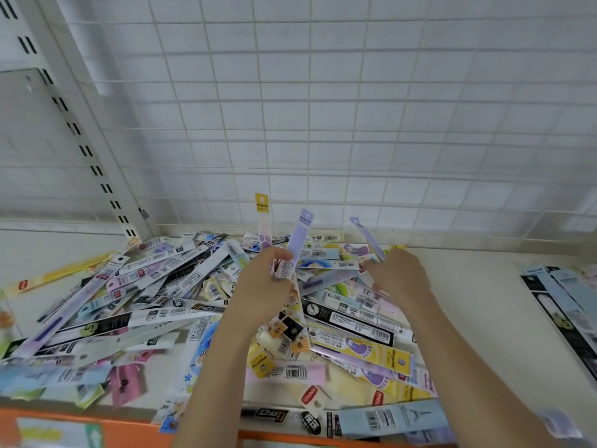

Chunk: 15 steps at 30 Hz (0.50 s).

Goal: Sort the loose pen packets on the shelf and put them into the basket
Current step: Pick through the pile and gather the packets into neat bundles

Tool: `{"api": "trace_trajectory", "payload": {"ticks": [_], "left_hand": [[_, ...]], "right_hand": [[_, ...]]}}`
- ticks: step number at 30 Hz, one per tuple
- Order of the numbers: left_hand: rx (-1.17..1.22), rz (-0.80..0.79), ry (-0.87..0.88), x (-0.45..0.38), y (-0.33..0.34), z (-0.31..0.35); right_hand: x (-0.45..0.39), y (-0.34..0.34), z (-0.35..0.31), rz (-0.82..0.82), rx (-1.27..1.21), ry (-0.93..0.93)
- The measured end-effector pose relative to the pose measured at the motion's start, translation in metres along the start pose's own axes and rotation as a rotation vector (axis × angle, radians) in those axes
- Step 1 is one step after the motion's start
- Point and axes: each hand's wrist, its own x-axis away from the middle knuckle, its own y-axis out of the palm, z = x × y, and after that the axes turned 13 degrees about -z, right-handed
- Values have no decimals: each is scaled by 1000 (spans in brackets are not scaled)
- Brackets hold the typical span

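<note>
Head view: packets of pens, long flat plastic sleeves in many colours, lie heaped (168, 305) on the cream shelf (478, 305) against a white wire-grid back panel (355, 108). The left hand (263, 282) curls its fingers (281, 255) round a small upright bunch, a lilac packet (300, 234) and a yellow-topped one (262, 208), long axes pointing up and away. The right hand (399, 274) pinches a thin lilac packet (368, 237) leaning up-left toward that bunch, just beside it. Joining it likely needs only a short leftward carry. No basket is visible.
</note>
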Motion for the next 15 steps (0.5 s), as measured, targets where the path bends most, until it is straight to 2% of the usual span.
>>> {"api": "trace_trajectory", "payload": {"ticks": [4, 8, 12, 15], "left_hand": [[22, -18, -13, -2, 3, 0], [26, -10, 3, 1, 4, -2], [29, 73, 9, 4, 3, -6], [19, 112, 23, 6, 1, -10]], "right_hand": [[-2, 1, 0, -11, -103, -15], [3, 0, -1, -43, 4, -37], [9, 4, -4, 23, 73, -168], [6, 6, -6, -63, 95, -281]]}}
